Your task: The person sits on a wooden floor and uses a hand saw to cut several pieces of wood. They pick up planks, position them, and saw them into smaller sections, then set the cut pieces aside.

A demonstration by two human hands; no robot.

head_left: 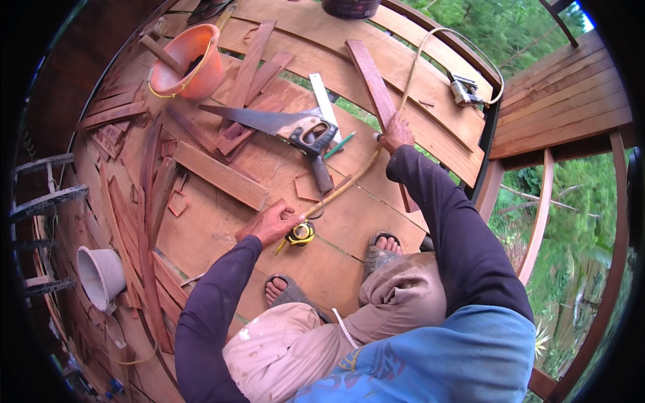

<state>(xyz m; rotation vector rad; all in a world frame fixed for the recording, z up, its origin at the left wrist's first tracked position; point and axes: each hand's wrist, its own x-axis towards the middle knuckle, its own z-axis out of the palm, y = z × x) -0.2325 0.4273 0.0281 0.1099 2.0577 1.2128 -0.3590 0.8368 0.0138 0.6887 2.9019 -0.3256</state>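
In the head view, a yellow tape measure [300, 234] lies on the wooden deck [222, 228], and places are given from it. The left hand [274, 223] is closed on its case, just beside it. The extended tape blade [342, 188] runs up and to the right to the right hand [395, 132], whose fingers are pressed down on a reddish plank [373, 87]. Above the tape measure a handsaw [282, 124] is laid flat. Far up-left an orange bucket [188, 60] is seen.
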